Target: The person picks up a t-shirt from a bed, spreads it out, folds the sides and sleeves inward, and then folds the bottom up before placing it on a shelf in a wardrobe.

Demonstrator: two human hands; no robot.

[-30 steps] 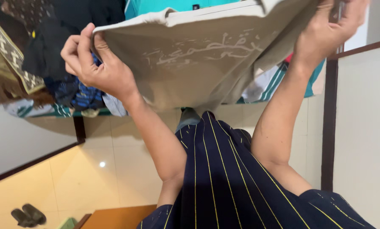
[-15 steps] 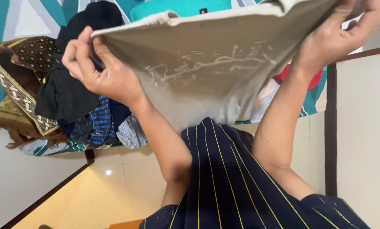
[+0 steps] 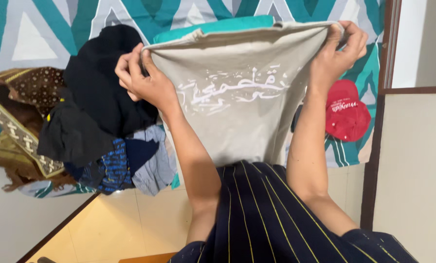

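Observation:
I hold a beige garment (image 3: 237, 122) with a white script print spread out in front of me, over a bed. My left hand (image 3: 145, 80) pinches its top left corner, and my right hand (image 3: 342, 46) grips the top right corner. The cloth hangs flat from its top edge down to my lap, where my navy clothing with thin yellow stripes (image 3: 266, 219) shows. Both forearms reach up on either side of the garment.
A pile of dark and blue clothes (image 3: 96, 122) lies on the bed left of my left hand, beside a brown patterned cloth (image 3: 18, 117). A red cap (image 3: 347, 114) rests on the teal and grey sheet (image 3: 47, 29). A folded teal garment (image 3: 213, 27) lies behind. A pale wall (image 3: 415, 170) stands to the right.
My hands have drawn closer together and pulled the beige garment taut, so its print now faces me. The view has tipped up, showing more of the bed and the red cap.

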